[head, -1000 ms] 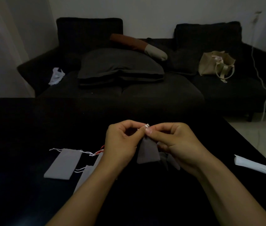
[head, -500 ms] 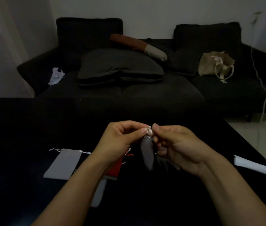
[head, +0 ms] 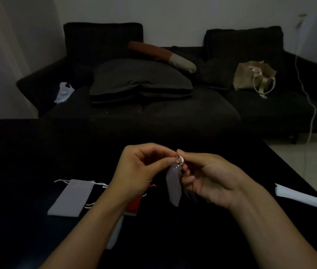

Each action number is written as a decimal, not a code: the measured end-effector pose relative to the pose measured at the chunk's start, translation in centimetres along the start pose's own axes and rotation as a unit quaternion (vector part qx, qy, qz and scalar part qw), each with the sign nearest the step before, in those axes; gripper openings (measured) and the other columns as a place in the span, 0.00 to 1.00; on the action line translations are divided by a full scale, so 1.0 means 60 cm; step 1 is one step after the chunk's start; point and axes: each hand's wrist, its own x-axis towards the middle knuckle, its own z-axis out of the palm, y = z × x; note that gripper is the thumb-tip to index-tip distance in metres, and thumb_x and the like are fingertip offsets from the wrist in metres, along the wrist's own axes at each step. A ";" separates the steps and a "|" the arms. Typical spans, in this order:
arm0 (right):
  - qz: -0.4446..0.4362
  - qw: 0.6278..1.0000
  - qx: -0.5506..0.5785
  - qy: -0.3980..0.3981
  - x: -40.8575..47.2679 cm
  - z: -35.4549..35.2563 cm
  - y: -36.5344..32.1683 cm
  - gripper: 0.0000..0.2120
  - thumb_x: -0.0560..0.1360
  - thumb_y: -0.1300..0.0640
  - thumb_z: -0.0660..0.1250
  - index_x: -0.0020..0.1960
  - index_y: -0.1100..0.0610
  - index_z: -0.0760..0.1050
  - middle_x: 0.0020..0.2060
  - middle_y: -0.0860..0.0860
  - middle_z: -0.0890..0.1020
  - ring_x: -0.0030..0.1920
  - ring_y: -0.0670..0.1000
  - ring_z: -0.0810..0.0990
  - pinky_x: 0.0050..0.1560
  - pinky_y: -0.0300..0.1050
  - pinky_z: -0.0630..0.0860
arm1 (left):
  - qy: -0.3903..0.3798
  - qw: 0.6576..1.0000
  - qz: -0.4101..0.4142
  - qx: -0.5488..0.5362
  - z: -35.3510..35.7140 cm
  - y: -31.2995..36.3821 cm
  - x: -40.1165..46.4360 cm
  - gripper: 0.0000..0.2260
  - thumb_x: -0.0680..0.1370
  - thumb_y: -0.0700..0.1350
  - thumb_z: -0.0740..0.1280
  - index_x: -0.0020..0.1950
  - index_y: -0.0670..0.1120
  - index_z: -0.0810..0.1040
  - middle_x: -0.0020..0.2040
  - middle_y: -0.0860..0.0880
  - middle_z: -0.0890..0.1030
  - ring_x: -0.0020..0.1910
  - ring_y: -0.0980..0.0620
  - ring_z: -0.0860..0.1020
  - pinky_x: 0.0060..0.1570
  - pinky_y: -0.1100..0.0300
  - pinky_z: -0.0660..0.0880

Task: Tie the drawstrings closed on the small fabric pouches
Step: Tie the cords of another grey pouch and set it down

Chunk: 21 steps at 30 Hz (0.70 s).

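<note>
A small grey pouch [head: 173, 186] hangs edge-on above the black table [head: 27, 156], held by its gathered top. My left hand [head: 140, 169] pinches the white drawstring [head: 179, 159] at the pouch's mouth with thumb and forefinger. My right hand [head: 210, 177] pinches the same spot from the right, its other fingers curled behind the pouch. A flat grey pouch [head: 71, 198] with loose white strings lies on the table to the left. A red pouch [head: 134, 203] lies partly hidden under my left wrist, and a pale one [head: 114, 235] shows below my left forearm.
A white folded packet [head: 301, 197] lies near the table's right edge. Behind the table stands a dark sofa [head: 153, 98] with cushions, a beige bag [head: 253, 77] and a white cable hanging down on the right. The room is dim.
The pouch has turned from flat-on to edge-on and hangs lower between my hands. My left arm has shifted right, uncovering the red pouch. Both hands keep their pinch at the top.
</note>
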 end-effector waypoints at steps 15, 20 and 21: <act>0.009 0.998 0.060 0.014 0.006 0.002 0.002 0.04 0.70 0.59 0.69 0.39 0.60 0.76 0.29 0.52 0.72 0.28 0.45 0.69 0.29 0.36 0.63 | 0.040 0.951 0.182 0.247 0.008 -0.002 0.000 0.06 0.73 0.38 0.74 0.48 0.43 0.87 0.44 0.52 0.86 0.45 0.61 0.83 0.47 0.68 0.77; -0.024 0.996 0.070 0.041 0.009 0.012 0.005 0.06 0.70 0.58 0.70 0.43 0.61 0.79 0.31 0.52 0.75 0.30 0.44 0.71 0.27 0.33 0.65 | 0.127 0.975 0.062 0.174 0.031 -0.010 -0.006 0.05 0.78 0.38 0.69 0.46 0.47 0.83 0.40 0.54 0.84 0.41 0.59 0.83 0.42 0.67 0.77; -0.041 0.997 0.050 0.051 0.012 0.014 0.007 0.05 0.71 0.58 0.70 0.42 0.60 0.79 0.31 0.51 0.75 0.30 0.43 0.71 0.27 0.32 0.66 | 0.140 0.980 0.021 0.142 0.035 -0.013 -0.005 0.05 0.79 0.39 0.67 0.46 0.47 0.81 0.40 0.54 0.84 0.40 0.60 0.83 0.39 0.68 0.77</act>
